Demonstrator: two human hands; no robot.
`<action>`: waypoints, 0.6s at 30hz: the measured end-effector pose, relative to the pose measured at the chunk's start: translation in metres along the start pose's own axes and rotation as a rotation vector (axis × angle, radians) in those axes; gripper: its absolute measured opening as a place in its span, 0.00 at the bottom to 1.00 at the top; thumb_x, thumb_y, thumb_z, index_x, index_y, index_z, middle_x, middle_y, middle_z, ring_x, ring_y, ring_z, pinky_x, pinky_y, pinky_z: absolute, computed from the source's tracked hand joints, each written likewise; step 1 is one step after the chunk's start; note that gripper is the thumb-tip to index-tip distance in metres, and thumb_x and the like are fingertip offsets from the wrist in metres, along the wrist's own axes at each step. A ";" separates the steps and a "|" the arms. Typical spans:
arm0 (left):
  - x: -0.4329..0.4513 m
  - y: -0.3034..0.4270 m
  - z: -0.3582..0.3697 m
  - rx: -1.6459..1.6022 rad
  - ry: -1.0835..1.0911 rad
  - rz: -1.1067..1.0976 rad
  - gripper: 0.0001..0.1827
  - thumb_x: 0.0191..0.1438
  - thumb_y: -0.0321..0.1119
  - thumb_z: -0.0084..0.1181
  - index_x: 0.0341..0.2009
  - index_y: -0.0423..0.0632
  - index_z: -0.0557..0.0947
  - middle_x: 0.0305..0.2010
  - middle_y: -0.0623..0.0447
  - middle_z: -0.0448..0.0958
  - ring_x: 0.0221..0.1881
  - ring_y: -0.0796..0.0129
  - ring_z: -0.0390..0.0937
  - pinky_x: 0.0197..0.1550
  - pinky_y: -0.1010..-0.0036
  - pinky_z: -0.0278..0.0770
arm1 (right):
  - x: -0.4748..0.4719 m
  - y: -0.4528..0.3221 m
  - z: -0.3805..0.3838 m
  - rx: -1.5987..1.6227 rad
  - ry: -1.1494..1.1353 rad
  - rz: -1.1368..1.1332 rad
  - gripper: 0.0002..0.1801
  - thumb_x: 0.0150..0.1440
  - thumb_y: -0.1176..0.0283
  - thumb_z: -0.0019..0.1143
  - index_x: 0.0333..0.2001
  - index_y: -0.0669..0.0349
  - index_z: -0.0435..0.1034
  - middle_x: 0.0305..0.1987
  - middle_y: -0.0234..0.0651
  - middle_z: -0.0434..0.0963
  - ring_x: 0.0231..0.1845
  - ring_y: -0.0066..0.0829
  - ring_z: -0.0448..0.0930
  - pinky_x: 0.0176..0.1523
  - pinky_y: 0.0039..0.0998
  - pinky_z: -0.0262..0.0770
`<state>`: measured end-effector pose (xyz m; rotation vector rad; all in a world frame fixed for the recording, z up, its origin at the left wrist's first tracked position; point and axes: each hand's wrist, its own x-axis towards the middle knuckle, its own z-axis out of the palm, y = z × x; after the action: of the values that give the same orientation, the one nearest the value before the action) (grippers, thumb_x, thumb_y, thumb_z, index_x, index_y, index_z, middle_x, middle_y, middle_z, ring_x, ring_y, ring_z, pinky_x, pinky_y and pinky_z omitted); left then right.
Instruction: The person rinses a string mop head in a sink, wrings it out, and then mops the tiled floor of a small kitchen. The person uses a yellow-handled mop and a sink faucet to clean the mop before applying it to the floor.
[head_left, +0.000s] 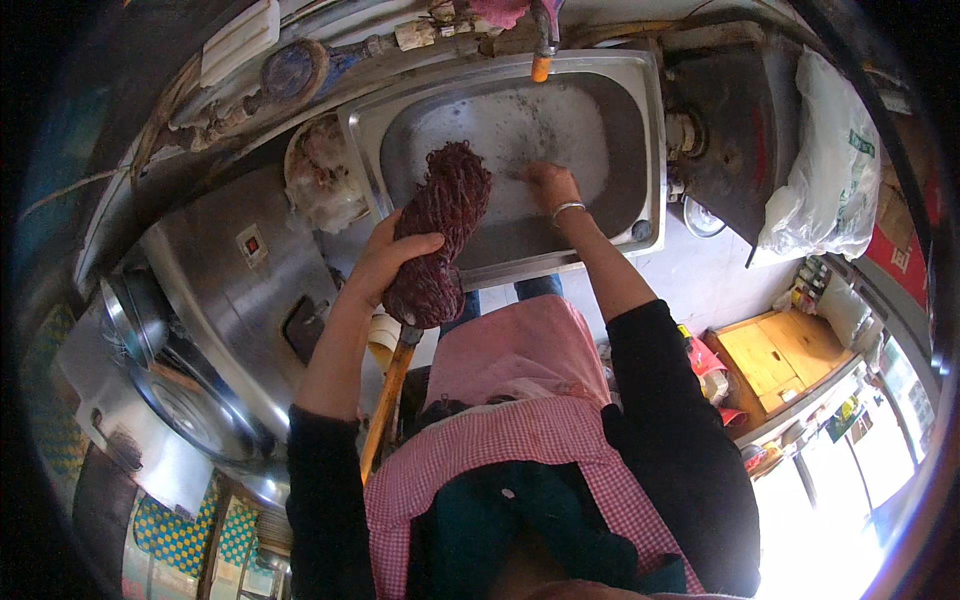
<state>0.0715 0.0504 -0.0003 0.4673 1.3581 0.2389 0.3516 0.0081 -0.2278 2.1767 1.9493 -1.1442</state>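
Observation:
My left hand (397, 259) is closed around the dark red string head of a mop (450, 202), at the left part of a stainless steel sink (652, 150). The mop's wooden handle (390, 397) slants down beside my left forearm. My right hand (553, 187), with a silver bracelet at the wrist, is over the sink basin with its fingers curled; whether anything is between them cannot be told. Dark specks lie on the basin floor beyond it. The faucet (541, 56), with an orange tip, points down over the sink's far rim.
A plastic-lined container (326, 176) stands left of the sink, near a steel cabinet (225, 277) with a red switch. Pipes run along the back wall. A white plastic bag (829, 165) lies on the right. A yellow wooden cabinet (780, 360) stands at lower right.

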 end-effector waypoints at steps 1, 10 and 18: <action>0.006 -0.010 -0.006 -0.011 -0.010 0.008 0.47 0.38 0.42 0.73 0.61 0.37 0.68 0.52 0.43 0.75 0.49 0.57 0.77 0.53 0.65 0.75 | -0.004 0.003 -0.006 0.041 0.023 -0.004 0.09 0.56 0.70 0.53 0.39 0.53 0.78 0.39 0.41 0.81 0.43 0.45 0.82 0.46 0.40 0.80; 0.008 -0.018 -0.016 -0.013 -0.015 0.039 0.45 0.38 0.42 0.73 0.60 0.38 0.69 0.51 0.44 0.76 0.48 0.58 0.78 0.52 0.66 0.75 | -0.005 0.030 -0.040 -0.019 0.159 0.127 0.14 0.51 0.67 0.61 0.43 0.50 0.78 0.47 0.41 0.79 0.46 0.46 0.80 0.51 0.41 0.77; -0.001 -0.001 -0.009 -0.031 -0.062 0.080 0.42 0.40 0.41 0.71 0.60 0.39 0.70 0.49 0.46 0.77 0.47 0.60 0.78 0.51 0.66 0.74 | 0.008 0.076 0.043 -0.516 0.148 0.210 0.24 0.54 0.62 0.59 0.52 0.62 0.72 0.57 0.48 0.72 0.62 0.44 0.71 0.59 0.40 0.73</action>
<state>0.0629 0.0503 -0.0012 0.4995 1.2751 0.3083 0.3952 -0.0217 -0.2974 2.1465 1.7513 -0.3997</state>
